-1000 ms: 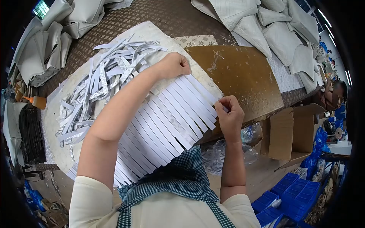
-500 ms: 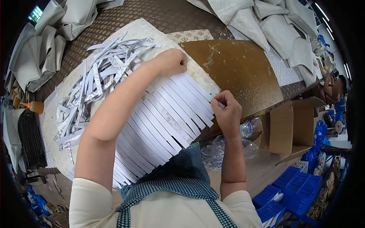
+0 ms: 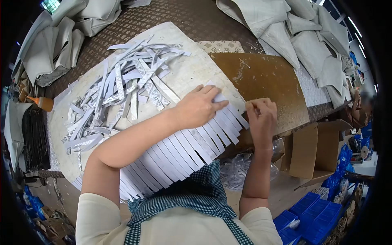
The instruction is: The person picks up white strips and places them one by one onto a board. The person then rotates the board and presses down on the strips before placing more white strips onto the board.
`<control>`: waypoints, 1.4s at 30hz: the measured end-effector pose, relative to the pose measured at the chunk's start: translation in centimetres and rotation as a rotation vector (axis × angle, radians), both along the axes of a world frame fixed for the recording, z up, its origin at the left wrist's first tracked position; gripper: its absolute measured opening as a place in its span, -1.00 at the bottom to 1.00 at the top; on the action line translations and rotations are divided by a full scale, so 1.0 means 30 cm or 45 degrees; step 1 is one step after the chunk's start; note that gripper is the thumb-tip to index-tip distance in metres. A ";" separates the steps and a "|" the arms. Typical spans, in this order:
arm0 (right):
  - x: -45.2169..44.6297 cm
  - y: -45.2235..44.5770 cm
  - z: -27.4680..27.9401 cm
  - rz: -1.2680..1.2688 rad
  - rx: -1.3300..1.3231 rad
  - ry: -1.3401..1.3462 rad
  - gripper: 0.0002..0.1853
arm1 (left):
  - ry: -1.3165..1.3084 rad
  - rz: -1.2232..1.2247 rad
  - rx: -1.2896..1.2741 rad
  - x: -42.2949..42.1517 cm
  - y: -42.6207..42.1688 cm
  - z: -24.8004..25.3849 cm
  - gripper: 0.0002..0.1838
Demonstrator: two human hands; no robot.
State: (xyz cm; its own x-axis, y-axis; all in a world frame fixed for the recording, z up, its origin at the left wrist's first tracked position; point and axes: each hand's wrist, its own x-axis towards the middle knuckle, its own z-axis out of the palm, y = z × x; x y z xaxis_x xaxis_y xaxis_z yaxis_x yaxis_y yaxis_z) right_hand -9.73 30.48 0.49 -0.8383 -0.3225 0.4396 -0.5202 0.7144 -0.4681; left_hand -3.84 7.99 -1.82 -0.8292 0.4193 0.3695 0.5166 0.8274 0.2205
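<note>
A row of white strips (image 3: 175,153) lies side by side along the front of a pale, worn board (image 3: 192,75). Across the upper ends of the strips at the right side rests my left hand (image 3: 198,108), its thumb and fingers apart. My right hand (image 3: 262,118) is just past the right end of the row, by the board's edge. Its thumb and fingertips are pinched together; anything between them is too small to make out. Loose white and silver-patterned strips (image 3: 122,81) lie in a tangled heap on the board, beyond my left forearm.
A brown board (image 3: 261,81) lies to the right, with grey-white folded pieces (image 3: 277,41) behind it. An orange bottle (image 3: 44,103) stands at the left. Below the table's right edge are a cardboard box (image 3: 304,151) and blue bins (image 3: 314,208). Another person (image 3: 359,110) is at far right.
My left hand has gone from a closed fist near the strips' upper ends to spread fingers lying on them. My right hand, still pinched, has shifted right, off the strip ends. The view has shifted slightly.
</note>
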 end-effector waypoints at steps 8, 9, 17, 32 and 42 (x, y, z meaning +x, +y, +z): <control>-0.212 -0.575 0.020 0.818 -0.083 0.037 -0.76 | -0.297 -0.039 0.181 0.061 -0.034 -0.034 -0.49; -0.225 -0.633 0.003 0.864 -0.044 0.092 -0.74 | -0.300 -0.056 0.252 0.077 -0.040 -0.034 -0.51; -0.256 -0.675 -0.034 0.895 0.038 0.202 -0.81 | 0.304 0.403 0.178 0.189 -0.206 0.129 -0.56; -0.089 -0.008 0.078 0.396 -0.471 -0.524 -0.83 | -0.542 0.267 1.374 -0.003 -0.097 0.150 -0.63; -0.026 0.032 0.040 0.187 -0.528 -0.547 -0.85 | -0.642 0.354 1.615 -0.088 -0.053 0.132 -0.82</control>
